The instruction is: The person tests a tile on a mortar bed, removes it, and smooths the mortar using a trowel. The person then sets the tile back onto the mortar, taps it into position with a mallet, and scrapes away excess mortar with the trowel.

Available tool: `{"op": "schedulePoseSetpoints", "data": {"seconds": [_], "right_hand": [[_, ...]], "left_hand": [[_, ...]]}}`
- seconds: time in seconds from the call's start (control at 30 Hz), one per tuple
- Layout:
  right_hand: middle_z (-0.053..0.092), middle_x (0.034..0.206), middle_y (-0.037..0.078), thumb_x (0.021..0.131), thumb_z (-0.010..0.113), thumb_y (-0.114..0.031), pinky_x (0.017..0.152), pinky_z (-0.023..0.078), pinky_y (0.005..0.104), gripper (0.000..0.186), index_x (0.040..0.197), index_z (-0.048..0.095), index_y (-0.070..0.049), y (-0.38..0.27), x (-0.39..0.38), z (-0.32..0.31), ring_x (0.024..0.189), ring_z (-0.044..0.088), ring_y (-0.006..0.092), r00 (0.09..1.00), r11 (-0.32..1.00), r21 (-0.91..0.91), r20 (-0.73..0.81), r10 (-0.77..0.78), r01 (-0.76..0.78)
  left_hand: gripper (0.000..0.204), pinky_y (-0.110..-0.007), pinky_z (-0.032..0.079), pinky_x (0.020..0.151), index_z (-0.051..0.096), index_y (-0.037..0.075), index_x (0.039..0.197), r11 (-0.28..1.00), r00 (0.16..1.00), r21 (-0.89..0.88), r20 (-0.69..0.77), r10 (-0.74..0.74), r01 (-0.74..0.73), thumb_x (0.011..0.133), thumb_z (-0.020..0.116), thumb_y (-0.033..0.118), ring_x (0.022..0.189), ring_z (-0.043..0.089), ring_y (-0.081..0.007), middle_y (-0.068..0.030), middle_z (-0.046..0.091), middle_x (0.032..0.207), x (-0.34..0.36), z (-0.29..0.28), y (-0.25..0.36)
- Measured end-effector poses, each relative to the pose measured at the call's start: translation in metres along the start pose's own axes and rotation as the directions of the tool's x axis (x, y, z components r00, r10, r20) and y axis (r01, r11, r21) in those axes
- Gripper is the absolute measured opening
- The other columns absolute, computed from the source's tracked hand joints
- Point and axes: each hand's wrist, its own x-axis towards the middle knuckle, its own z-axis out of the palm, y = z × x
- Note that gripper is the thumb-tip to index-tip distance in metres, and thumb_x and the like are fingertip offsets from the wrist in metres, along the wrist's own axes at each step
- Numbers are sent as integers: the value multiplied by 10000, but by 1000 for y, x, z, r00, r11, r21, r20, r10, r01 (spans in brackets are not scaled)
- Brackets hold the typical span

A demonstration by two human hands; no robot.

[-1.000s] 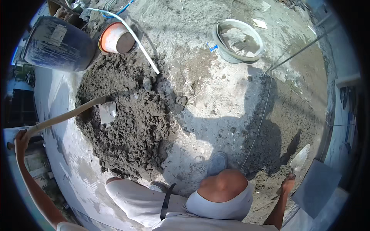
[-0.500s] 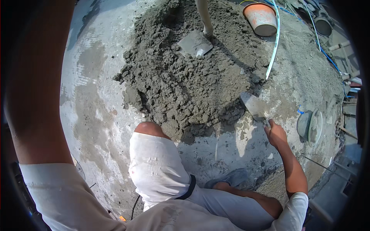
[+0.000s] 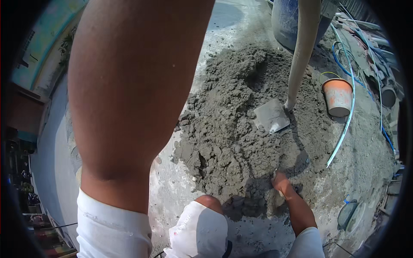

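My right hand (image 3: 282, 182) is closed around a trowel, with a pale end of its handle (image 3: 282, 194) showing beneath the fist. The blade is hidden at the near part of a heap of wet grey mortar (image 3: 232, 133). Beyond the hand, a hoe's flat square blade (image 3: 272, 116) lies on the heap, and its long handle (image 3: 297, 64) slants up out of view. My left arm (image 3: 137, 86) is raised across the left of the picture; its hand is out of frame.
An orange-and-white bucket (image 3: 337, 101) stands right of the heap beside a pale, bending strip (image 3: 346, 137). A large dark-blue drum (image 3: 285, 26) is behind the heap. A round container (image 3: 347, 215) lies at lower right. Pipes and blue hose clutter the far right.
My right hand has carried the trowel from the concrete right of the heap leftward into the mortar. My view has tilted up and left, and the raised left arm fills more of it.
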Motion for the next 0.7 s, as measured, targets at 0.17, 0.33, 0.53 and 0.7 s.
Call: {"op": "schedulePoseSetpoints", "data": {"seconds": [0.17, 0.33, 0.53, 0.7], "right_hand": [[579, 1162, 338, 849, 654, -300, 855, 511, 464, 557, 1223, 515, 90, -35, 5, -22, 1079, 586, 436, 913, 971, 73, 364, 186, -227], [637, 1070, 290, 831, 651, -279, 801, 523, 446, 545, 1224, 520, 75, -22, -17, -46, 983, 629, 422, 963, 967, 211, 255, 84, -141], [667, 931, 243, 805, 663, -255, 702, 537, 412, 441, 1131, 570, 28, 15, -36, -35, 781, 675, 361, 996, 921, 379, 58, 69, -86], [625, 725, 162, 799, 674, -229, 598, 506, 396, 285, 912, 559, 7, -1, -109, -96, 609, 652, 249, 998, 812, 582, 60, 18, -50]], "left_hand": [[191, -264, 532, 504, 729, 46, 916, 977, 980, 85, -6, -198, 197, 804, 671, 190, 517, 597, -146, -62, 654, 681, 5, -18, -14], [306, -261, 597, 627, 715, 19, 1011, 978, 991, 156, -16, -135, 135, 784, 717, 224, 670, 680, -150, -105, 699, 832, 15, -22, -2], [339, -270, 585, 575, 727, 22, 962, 971, 988, 190, 16, -153, 147, 744, 732, 282, 590, 672, -153, -98, 668, 681, 11, -20, 23], [369, -279, 555, 545, 714, 34, 988, 963, 985, 219, 33, -168, 157, 729, 743, 295, 548, 653, -153, -83, 647, 613, 1, -17, 45]]}}
